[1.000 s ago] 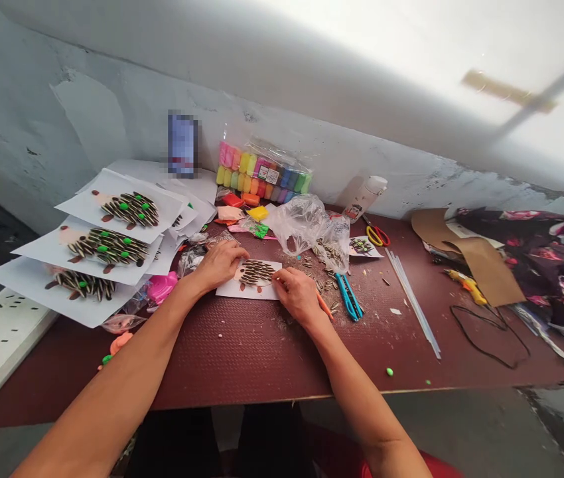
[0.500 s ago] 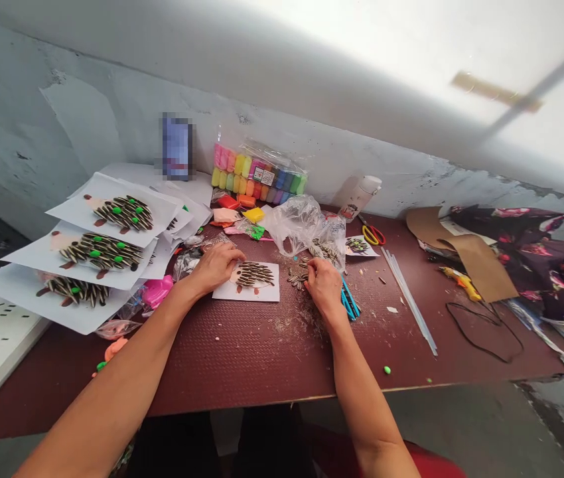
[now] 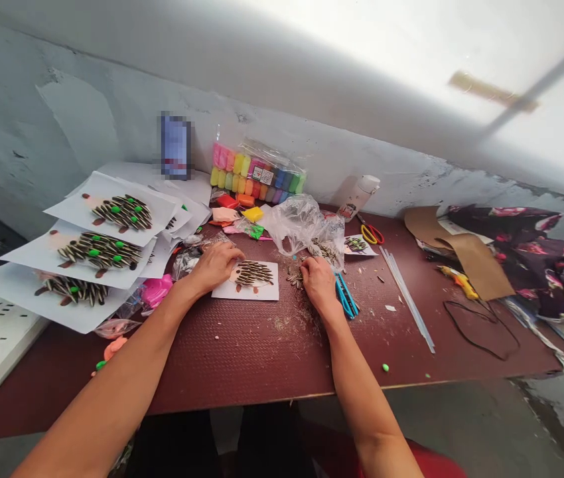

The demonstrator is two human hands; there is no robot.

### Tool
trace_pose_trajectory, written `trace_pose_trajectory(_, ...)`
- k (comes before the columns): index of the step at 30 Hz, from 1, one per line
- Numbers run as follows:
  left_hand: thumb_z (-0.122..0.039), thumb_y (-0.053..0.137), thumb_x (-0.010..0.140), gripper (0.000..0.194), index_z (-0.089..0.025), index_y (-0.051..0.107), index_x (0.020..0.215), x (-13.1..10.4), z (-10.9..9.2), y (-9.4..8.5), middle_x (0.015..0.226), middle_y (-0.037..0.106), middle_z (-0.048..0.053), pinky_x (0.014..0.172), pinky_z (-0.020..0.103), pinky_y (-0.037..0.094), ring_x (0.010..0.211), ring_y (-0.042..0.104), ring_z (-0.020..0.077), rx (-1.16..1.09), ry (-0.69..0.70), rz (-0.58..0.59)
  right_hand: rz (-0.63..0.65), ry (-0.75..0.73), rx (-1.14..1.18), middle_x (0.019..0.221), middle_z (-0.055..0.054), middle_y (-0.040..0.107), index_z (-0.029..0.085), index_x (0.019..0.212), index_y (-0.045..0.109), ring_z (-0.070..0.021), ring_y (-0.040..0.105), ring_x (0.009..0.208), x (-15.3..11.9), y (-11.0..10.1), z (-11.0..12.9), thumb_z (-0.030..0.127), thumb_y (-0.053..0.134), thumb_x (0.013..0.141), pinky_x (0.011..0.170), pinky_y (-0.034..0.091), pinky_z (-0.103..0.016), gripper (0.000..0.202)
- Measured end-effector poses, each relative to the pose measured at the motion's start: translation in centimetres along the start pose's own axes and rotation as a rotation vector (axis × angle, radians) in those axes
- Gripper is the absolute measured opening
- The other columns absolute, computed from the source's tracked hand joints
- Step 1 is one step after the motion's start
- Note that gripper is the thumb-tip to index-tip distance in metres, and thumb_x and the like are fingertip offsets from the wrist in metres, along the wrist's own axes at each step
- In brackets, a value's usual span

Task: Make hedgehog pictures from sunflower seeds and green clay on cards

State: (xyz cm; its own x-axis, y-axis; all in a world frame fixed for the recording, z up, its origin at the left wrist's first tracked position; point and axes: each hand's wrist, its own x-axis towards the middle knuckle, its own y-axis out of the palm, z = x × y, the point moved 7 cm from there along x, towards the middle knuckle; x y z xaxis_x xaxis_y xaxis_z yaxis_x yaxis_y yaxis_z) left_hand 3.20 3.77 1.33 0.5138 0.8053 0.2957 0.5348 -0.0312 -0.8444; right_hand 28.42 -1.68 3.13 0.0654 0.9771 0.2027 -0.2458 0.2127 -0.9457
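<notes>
My left hand (image 3: 218,264) rests at the left edge of a small white card (image 3: 269,292), its fingers bent over the corner; whether it grips the card is hard to tell. On the card is a hedgehog shape (image 3: 253,274) with striped seeds for spines. To the right, my right hand (image 3: 318,277) is at a small pile of seeds (image 3: 294,275), thumb and fingertips pinched together. Anything between those fingertips is too small to make out. A blue cutter (image 3: 346,299) lies just right of that hand.
Stacked hedgehog cards (image 3: 75,318) stand at the left. Behind are a clay pack (image 3: 257,174), a clear plastic bag (image 3: 294,222) and a bottle (image 3: 359,198). Scissors (image 3: 372,234), clear sticks (image 3: 409,302), a yellow glue gun (image 3: 458,281) and floral cloth (image 3: 535,259) lie to the right.
My right hand has shifted slightly left over the seed pile, showing more of the blue cutter. My left hand and the card have barely moved.
</notes>
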Motion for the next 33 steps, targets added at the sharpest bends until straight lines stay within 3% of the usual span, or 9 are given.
trace_pose_trajectory(4, -0.011, 0.047, 0.087, 0.034, -0.022, 0.078, 0.096, 0.0, 0.0, 0.0, 0.089, 0.068, 0.008, 0.084, 0.039, 0.048, 0.09, 0.059, 0.0245, 0.006, 0.0, 0.0, -0.062, -0.008, 0.066, 0.094, -0.013, 0.066, 0.016, 0.092, 0.066, -0.0235, 0.058, 0.088, 0.0, -0.7, 0.3, 0.015, 0.05, 0.095, 0.08, 0.041, -0.033, 0.016)
trace_pose_trajectory(8, -0.011, 0.047, 0.087, 0.034, -0.022, 0.078, 0.095, 0.0, 0.2, 0.2, 0.09, 0.068, 0.008, 0.085, 0.039, 0.049, 0.091, 0.059, 0.0249, -0.007, -0.014, 0.0, -0.106, -0.031, 0.317, 0.085, -0.006, 0.066, 0.018, 0.096, 0.063, -0.0196, 0.056, 0.076, -0.4, -1.4, 1.1, 0.019, 0.046, 0.093, 0.073, 0.041, -0.029, 0.018)
trace_pose_trajectory(14, -0.012, 0.046, 0.087, 0.034, -0.022, 0.077, 0.099, 0.0, 0.5, 0.3, 0.093, 0.069, 0.008, 0.089, 0.042, 0.049, 0.093, 0.059, 0.0248, -0.04, -0.031, -0.025, 0.023, -0.07, 0.698, 0.072, 0.001, 0.059, 0.018, 0.09, 0.066, -0.0141, 0.048, 0.062, -0.7, -0.6, 2.7, 0.028, 0.046, 0.087, 0.06, 0.038, -0.024, 0.023)
trace_pose_trajectory(21, -0.013, 0.046, 0.087, 0.034, -0.021, 0.077, 0.099, 0.1, 0.7, 0.4, 0.091, 0.068, 0.008, 0.088, 0.04, 0.05, 0.092, 0.06, 0.024, -0.037, -0.049, -0.064, 0.172, -0.036, 0.899, 0.087, -0.003, 0.07, 0.016, 0.103, 0.072, -0.0137, 0.056, 0.07, -0.9, 0.5, 3.3, 0.03, 0.053, 0.081, 0.065, 0.043, -0.024, 0.032)
trace_pose_trajectory(26, -0.013, 0.046, 0.087, 0.033, -0.021, 0.077, 0.097, 0.1, 0.7, 0.4, 0.089, 0.068, 0.008, 0.087, 0.039, 0.05, 0.09, 0.06, 0.0238, -0.006, -0.047, -0.067, 0.128, -0.073, 0.859, 0.082, -0.002, 0.068, 0.018, 0.095, 0.075, -0.0141, 0.055, 0.069, -1.5, -0.1, 4.5, 0.033, 0.06, 0.086, 0.066, 0.045, -0.025, 0.023)
trace_pose_trajectory(29, -0.013, 0.047, 0.087, 0.033, -0.021, 0.077, 0.097, 0.2, 0.7, 0.4, 0.089, 0.068, 0.008, 0.087, 0.039, 0.05, 0.09, 0.06, 0.0238, 0.003, -0.044, -0.057, 0.084, -0.186, 0.732, 0.085, -0.003, 0.066, 0.019, 0.093, 0.076, -0.0144, 0.055, 0.072, -2.1, -0.9, 6.0, 0.029, 0.062, 0.09, 0.07, 0.046, -0.026, 0.017)
trace_pose_trajectory(33, -0.013, 0.047, 0.087, 0.033, -0.021, 0.077, 0.097, 0.2, 0.7, 0.4, 0.09, 0.068, 0.008, 0.087, 0.039, 0.05, 0.091, 0.06, 0.024, 0.015, -0.049, -0.053, 0.107, -0.289, 0.603, 0.086, -0.004, 0.065, 0.02, 0.103, 0.076, -0.0157, 0.06, 0.078, -2.7, -0.7, 7.6, 0.023, 0.057, 0.095, 0.076, 0.047, -0.027, 0.021)
